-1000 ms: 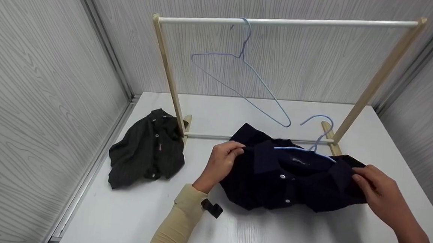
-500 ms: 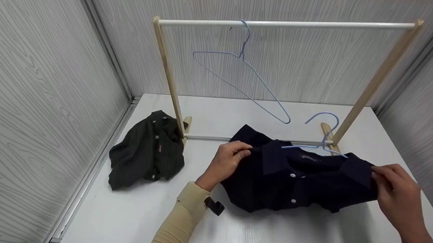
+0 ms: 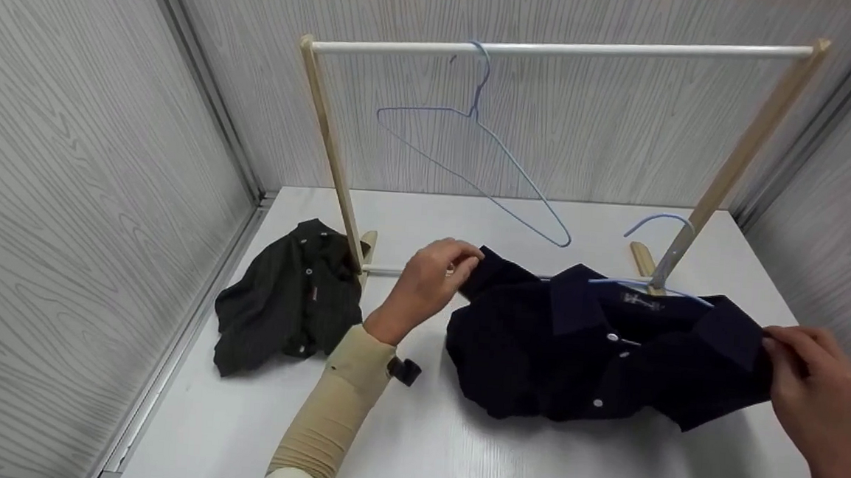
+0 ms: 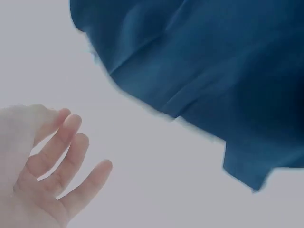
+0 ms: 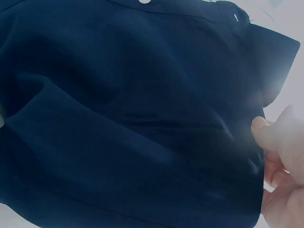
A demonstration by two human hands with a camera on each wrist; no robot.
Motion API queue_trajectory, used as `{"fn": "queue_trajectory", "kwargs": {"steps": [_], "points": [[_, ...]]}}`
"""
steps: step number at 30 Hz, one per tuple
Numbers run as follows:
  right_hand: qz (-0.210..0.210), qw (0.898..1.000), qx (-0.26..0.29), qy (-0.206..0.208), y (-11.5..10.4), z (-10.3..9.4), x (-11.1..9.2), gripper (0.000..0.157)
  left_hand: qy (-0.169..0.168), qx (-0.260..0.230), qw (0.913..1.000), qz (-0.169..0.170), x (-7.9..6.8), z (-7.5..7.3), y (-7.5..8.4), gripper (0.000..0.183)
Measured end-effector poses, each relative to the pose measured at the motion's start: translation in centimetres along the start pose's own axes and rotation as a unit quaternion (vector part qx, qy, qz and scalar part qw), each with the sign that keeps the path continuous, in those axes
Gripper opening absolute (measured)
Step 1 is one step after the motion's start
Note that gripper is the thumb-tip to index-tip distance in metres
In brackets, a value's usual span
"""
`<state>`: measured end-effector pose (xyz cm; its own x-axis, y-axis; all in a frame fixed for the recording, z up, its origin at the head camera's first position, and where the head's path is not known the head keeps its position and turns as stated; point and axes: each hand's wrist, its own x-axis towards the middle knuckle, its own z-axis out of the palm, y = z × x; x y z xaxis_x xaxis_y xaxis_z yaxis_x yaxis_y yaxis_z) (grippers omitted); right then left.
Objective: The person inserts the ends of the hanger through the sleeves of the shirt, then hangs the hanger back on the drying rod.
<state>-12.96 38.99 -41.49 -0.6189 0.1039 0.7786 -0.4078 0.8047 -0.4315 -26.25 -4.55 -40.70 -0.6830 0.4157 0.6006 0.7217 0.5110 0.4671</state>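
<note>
A dark navy buttoned shirt [image 3: 522,348] with a collar lies spread at the front of the rack in the head view. A blue wire hanger [image 3: 659,218] sits inside its neck, hook upward; the rest of the hanger is hidden by cloth. My right hand [image 3: 819,389] pinches the shirt near the shoulder on the right, thumb on the cloth in the right wrist view. By the left sleeve's tip is my left hand [image 3: 427,280]. In the left wrist view its fingers [image 4: 71,156] are loosely bent and apart from the navy cloth.
A white-barred clothes rack [image 3: 629,52] with wooden legs stands behind the shirt. A second blue wire hanger [image 3: 518,171] hangs from its bar. A dark green shirt [image 3: 281,304] lies crumpled at left on the white table [image 3: 456,455]. Panel walls enclose the table.
My left hand has let go of the shoulder cloth and moved up and left towards the sleeve tip. My right hand has drawn the navy shirt, with its hanger, to the right.
</note>
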Motion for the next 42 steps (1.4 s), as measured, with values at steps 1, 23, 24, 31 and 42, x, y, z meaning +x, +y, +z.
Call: {"fn": "queue_trajectory", "kwargs": {"steps": [1,23,24,31,42], "points": [[0.002,1.000,-0.001,0.003,0.1,0.0,0.0,0.016,0.010,0.013,0.9999,0.005,0.6,-0.6,0.1,0.018],[0.005,0.998,-0.054,0.012,0.3,0.6,0.4,0.013,0.133,0.306,0.9422,-0.034,16.2,-8.4,4.0,0.053],[0.010,0.998,-0.057,0.012,0.2,0.6,0.5,0.013,0.123,0.314,0.9405,-0.038,16.6,-8.4,3.9,0.052],[0.019,0.994,-0.106,-0.002,-0.2,1.1,1.5,0.010,0.092,0.365,0.9248,-0.057,17.4,-8.6,3.4,0.044],[0.054,0.990,-0.127,-0.016,-0.6,1.8,4.3,0.014,0.086,0.381,0.9184,-0.062,18.0,-8.7,3.7,0.043]]}}
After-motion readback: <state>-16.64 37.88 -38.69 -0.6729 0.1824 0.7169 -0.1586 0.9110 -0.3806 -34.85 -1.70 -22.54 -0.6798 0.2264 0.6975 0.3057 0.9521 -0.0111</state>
